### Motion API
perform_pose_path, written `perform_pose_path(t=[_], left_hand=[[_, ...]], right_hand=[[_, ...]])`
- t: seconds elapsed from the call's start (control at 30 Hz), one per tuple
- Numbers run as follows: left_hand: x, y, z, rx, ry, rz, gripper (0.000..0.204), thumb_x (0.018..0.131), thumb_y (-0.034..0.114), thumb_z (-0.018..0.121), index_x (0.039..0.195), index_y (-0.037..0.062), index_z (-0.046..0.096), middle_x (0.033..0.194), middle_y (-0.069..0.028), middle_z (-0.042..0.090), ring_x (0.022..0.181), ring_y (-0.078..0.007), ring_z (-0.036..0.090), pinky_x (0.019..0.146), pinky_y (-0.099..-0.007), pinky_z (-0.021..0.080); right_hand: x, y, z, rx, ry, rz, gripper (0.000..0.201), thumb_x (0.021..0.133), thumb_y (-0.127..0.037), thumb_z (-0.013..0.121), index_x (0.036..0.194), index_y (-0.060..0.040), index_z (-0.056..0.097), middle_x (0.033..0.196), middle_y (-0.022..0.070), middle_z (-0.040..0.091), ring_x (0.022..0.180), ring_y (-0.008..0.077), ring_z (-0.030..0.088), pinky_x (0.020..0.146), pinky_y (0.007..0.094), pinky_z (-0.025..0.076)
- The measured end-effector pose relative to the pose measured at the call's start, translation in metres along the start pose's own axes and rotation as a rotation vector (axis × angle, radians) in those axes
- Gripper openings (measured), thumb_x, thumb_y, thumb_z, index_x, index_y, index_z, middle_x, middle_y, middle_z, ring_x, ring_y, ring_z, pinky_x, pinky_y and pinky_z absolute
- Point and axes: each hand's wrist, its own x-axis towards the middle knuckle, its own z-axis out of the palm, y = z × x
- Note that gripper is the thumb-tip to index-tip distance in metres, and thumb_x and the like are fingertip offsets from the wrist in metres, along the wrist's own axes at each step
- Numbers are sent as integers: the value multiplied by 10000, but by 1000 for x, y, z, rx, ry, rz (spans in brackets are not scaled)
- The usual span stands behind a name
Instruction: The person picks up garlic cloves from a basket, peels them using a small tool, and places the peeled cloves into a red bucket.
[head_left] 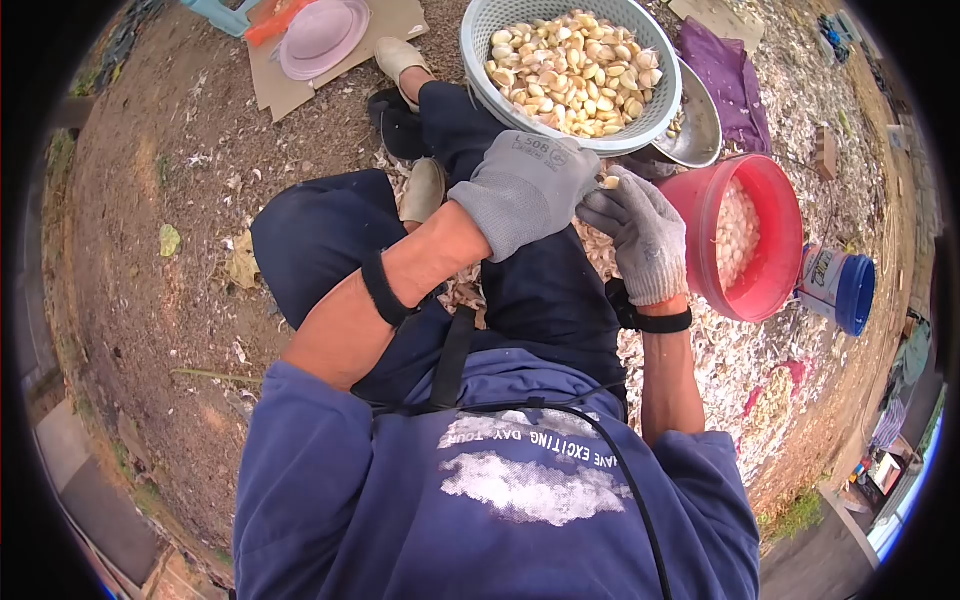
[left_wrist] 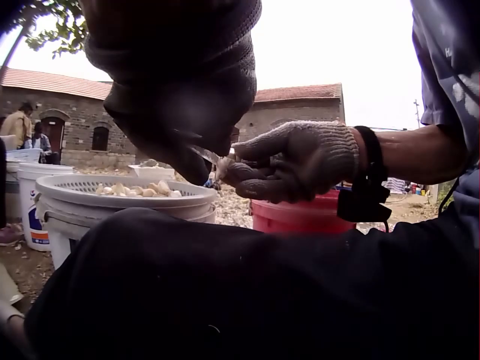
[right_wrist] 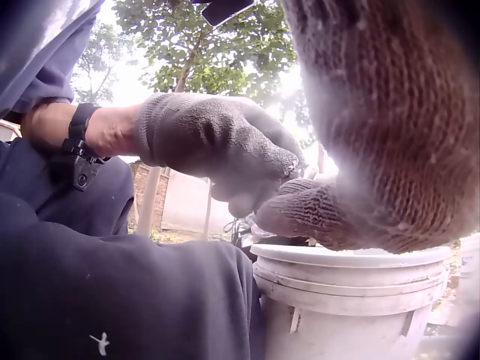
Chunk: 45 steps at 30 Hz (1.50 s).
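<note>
Both hands wear grey knit gloves and meet in front of the white basin. My right hand pinches a small garlic clove between thumb and fingers. My left hand has its fingers curled right at the clove; in the left wrist view a thin, pale, blade-like piece shows at its fingertips, and I cannot tell what it is. Just beyond the hands, a white perforated basin holds many pale garlic cloves. The red bucket, tipped toward me, holds more whitish garlic beside my right hand.
A metal bowl sits partly under the basin, near a purple cloth. Right of the red bucket lies a blue-and-white tub. Garlic skins litter the ground. A pink lid lies on cardboard at the far left.
</note>
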Motion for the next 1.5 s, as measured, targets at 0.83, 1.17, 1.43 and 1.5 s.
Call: perform_pose_path(t=[0.83, 1.17, 1.43, 1.5], left_hand=[[4, -15, 11, -10, -82, -33, 209, 989, 284, 692, 1106, 144, 795, 983, -102, 777, 918, -348, 750, 814, -475, 581], [5, -15, 9, -58, -23, -98, 195, 991, 281, 693, 1071, 131, 789, 958, -125, 765, 905, -359, 744, 800, -484, 572], [9, -20, -5, -56, 0, -200, 198, 1007, 275, 669, 1058, 112, 771, 957, -125, 765, 924, -357, 745, 813, -477, 573], [10, -21, -12, -31, 15, -199, 203, 1009, 275, 665, 1064, 112, 773, 957, -125, 768, 924, -357, 747, 816, -476, 576]], right_hand=[[-8, -4, -8, -204, -53, 18, 324, 1065, -133, 668, 1282, 108, 677, 1101, 204, 764, 941, 293, 791, 866, 411, 674], [-6, -1, -8, -119, -68, 20, 323, 1067, -133, 669, 1292, 100, 670, 1073, 182, 758, 922, 292, 783, 868, 429, 672], [-4, -2, -1, -168, -50, 67, 318, 1065, -143, 680, 1274, 96, 678, 1053, 169, 753, 908, 284, 782, 855, 423, 674], [-5, -2, -1, -190, -40, 64, 318, 1064, -148, 682, 1269, 94, 681, 1049, 168, 752, 906, 282, 783, 853, 420, 674]])
